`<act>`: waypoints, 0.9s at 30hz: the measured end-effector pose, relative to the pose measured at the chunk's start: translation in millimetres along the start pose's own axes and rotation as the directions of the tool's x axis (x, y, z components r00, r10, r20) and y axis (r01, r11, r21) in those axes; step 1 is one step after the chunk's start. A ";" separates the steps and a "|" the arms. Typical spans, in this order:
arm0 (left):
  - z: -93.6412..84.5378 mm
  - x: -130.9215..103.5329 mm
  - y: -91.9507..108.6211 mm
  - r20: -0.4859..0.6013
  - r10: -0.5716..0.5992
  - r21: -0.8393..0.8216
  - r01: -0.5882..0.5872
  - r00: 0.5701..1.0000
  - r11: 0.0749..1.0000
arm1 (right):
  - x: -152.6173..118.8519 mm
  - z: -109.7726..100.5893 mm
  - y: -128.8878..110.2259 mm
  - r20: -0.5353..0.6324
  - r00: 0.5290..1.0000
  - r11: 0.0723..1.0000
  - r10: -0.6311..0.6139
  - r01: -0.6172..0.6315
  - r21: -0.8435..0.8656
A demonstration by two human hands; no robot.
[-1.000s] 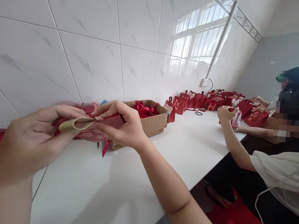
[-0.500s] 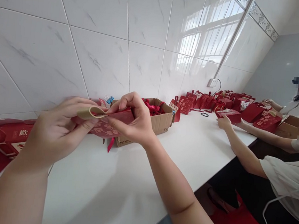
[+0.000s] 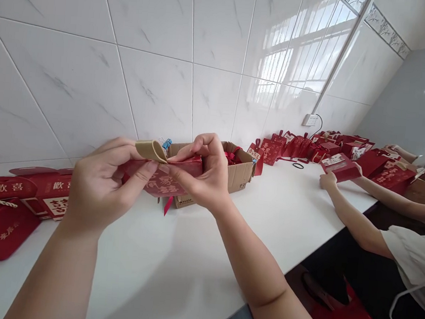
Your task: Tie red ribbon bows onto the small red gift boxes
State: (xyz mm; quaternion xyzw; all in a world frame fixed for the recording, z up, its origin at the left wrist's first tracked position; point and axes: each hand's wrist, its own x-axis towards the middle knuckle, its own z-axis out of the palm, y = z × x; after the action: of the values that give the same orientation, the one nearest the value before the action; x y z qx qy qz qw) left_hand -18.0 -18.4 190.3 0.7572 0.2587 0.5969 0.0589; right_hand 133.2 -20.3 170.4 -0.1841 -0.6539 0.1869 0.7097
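Red box [image 3: 166, 178], a flat card piece printed with gold characters, is held in the air over the white counter [image 3: 173, 270], just in front of the carton [image 3: 239, 174] and partly hiding it. Its long axis runs side to side, roughly level, one end toward the left hand [image 3: 100, 189] and the other under the right hand [image 3: 203, 176]. A tan flap [image 3: 151, 150] curls up and over from its top edge at the left end, and a short red ribbon [image 3: 168, 205] hangs from its lower edge. The left hand's thumb and fingers are closed in a pinch on the box's left end beside the flap; the right hand's thumb and bent fingers are closed on the top edge to the right of the flap. Left of the carton, more red boxes [image 3: 27, 190] with rope handles lie flat against the tiled wall [image 3: 94, 69]. Right of the carton, folded red boxes [image 3: 273, 150] stand in a row along the wall, and a co-worker's hand [image 3: 327, 180] touches another red box. Compared with half a second ago, the box sits a little farther right and the flap is curled tighter, nearer the right hand; the co-worker's hand has stayed by its own box.
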 end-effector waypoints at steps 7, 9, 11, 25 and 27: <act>-11.6 0.8 -5.2 0.069 -0.001 0.067 -0.004 0.998 0.998 | -2.4 3.6 2.6 -0.003 0.999 0.999 0.048 -0.048 -0.011; -13.5 0.5 -4.4 0.056 -0.003 0.096 -0.003 0.998 0.995 | -2.1 4.2 4.8 0.015 0.999 0.999 0.049 -0.049 -0.002; -14.9 0.2 -3.5 0.041 -0.007 0.107 0.002 0.999 0.994 | -1.6 4.9 5.8 0.029 0.998 0.998 0.063 -0.063 0.001; -13.1 -3.0 -3.5 0.082 -0.072 0.058 0.068 0.994 0.996 | -3.6 8.4 -1.1 0.036 0.997 0.997 0.071 -0.072 0.027; -10.7 -3.8 -2.1 0.081 -0.078 0.049 0.074 0.994 0.996 | -5.4 10.2 -2.8 0.007 0.999 0.999 0.046 -0.046 0.005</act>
State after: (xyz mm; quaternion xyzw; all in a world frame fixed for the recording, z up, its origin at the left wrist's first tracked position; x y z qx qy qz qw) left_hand -29.3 -20.7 189.1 0.7720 0.2982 0.5563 0.0750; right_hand 122.7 -25.3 168.0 -0.1968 -0.6513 0.2053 0.7035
